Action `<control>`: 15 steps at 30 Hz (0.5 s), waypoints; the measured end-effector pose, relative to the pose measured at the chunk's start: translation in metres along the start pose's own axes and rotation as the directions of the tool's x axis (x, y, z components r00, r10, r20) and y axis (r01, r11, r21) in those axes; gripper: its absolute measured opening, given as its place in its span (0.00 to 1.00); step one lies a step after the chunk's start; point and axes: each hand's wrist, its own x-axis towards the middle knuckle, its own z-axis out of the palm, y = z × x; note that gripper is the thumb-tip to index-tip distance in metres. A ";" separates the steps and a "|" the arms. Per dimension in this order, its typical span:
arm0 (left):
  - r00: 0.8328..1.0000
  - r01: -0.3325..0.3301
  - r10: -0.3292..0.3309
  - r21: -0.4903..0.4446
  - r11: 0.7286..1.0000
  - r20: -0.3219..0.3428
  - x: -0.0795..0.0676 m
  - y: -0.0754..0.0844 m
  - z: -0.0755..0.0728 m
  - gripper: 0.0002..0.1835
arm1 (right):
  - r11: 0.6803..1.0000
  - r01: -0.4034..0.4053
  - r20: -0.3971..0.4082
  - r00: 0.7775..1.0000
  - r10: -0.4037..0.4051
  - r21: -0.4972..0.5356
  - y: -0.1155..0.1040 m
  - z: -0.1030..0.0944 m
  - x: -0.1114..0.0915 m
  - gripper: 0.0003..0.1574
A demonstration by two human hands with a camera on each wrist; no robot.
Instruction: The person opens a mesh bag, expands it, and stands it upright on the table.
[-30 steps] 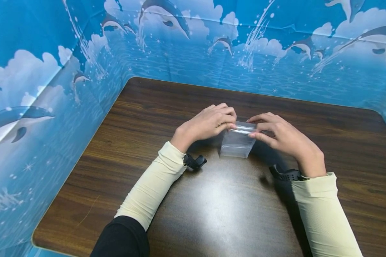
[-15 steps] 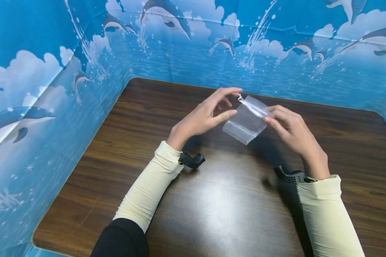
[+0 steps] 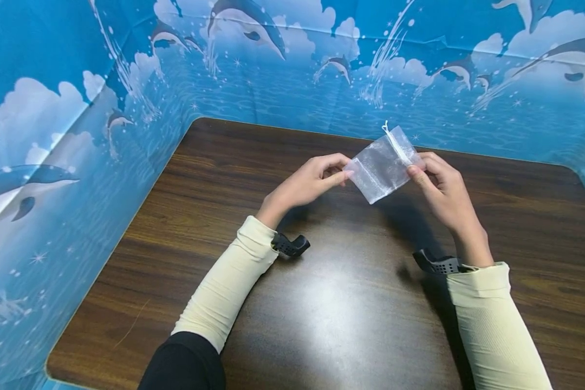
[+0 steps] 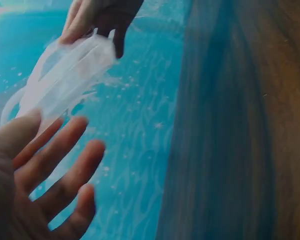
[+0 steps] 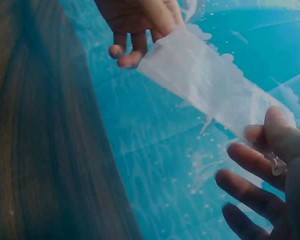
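Observation:
A sheer white drawstring pouch (image 3: 379,169) is held up above the far part of the table, tilted and spread flat between the hands. My left hand (image 3: 306,183) pinches its lower left corner between thumb and forefinger. On the other side my right hand (image 3: 442,187) grips the pouch's top edge by the white drawstring (image 3: 397,146), whose looped end sticks up at the far corner. The right wrist view shows the pouch (image 5: 210,80) stretched between both hands, the other right fingers (image 5: 247,185) spread below it. No contents show through the fabric.
A dark wood-grain table (image 3: 331,303) with rounded corners lies beneath the hands. Blue cloth (image 3: 273,81) printed with dolphins and clouds hangs behind its far and left edges. Black straps (image 3: 291,246) sit on both wrists.
The pouch has been lifted and turned from upright, with both hands at its top edge, to tilted. My left hand has let go of the top and taken the bottom corner; the right keeps its grip.

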 end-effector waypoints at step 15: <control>0.867 0.083 -0.044 0.056 0.995 -0.496 0.005 0.004 0.038 0.15 | 0.831 0.289 -0.134 0.910 -0.393 -0.476 -0.023 0.052 -0.007 0.34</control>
